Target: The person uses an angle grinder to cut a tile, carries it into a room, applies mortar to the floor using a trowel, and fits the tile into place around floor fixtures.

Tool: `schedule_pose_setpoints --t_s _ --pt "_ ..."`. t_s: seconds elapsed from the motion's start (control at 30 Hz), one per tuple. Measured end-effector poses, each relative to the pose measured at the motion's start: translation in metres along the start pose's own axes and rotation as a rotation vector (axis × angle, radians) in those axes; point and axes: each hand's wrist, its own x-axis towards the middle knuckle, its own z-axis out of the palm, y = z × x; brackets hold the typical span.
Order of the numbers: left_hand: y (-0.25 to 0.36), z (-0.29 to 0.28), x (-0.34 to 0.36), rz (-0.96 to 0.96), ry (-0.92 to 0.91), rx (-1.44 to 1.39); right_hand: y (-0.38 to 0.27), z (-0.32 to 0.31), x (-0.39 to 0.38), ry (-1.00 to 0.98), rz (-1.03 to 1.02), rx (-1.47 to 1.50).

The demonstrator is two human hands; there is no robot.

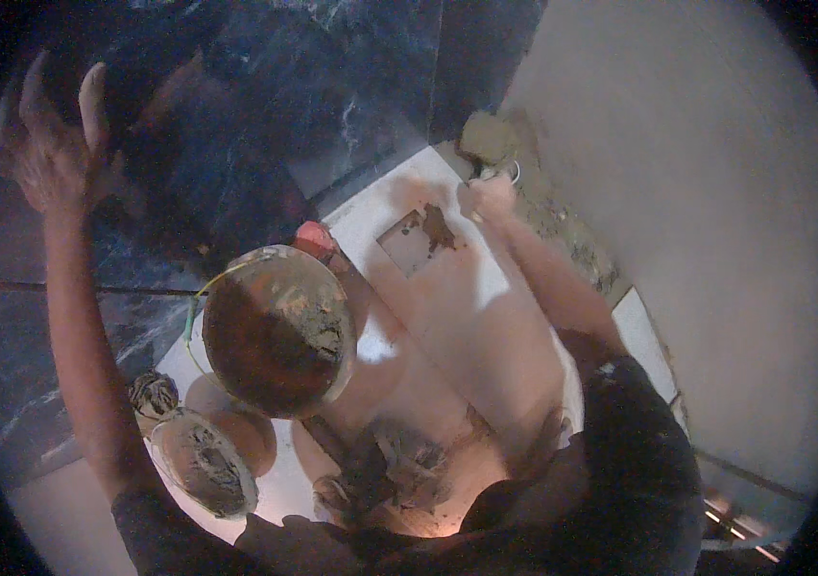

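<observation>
My left hand is raised at the far left with its fingers spread, in front of or against a dark marbled panel; I cannot tell whether it touches. Nothing shows in it. Reaching forward, my right hand is closed on what looks like a trowel, its blade covered with greenish-grey mortar. The fingers hide most of its handle. That blade is beside the strip of rough mortar along the plain grey wall. Between my arms stands a bucket with mortar inside and a thin yellow-green handle.
A smaller mortar-caked bowl and a crumpled dark bundle are at the lower left. A reddish object lies behind the bucket. The pale surface has a rectangular mark. A grey wall rises at right.
</observation>
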Motion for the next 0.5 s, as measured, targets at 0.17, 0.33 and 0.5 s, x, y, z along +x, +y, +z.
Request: schedule_pose_setpoints --t_s 0.17,0.33,0.5 --pt "0.025 -0.006 0.019 0.105 0.100 0.010 0.072 0.085 0.045 -0.046 -0.211 -0.260" --pt "0.010 -0.009 0.013 0.153 0.105 0.022 0.049 0.089 0.050 -0.317 -0.568 -0.908" --pt "0.032 0.002 0.033 0.050 0.107 0.075 0.072 0.091 0.051 0.016 -0.246 -0.160"
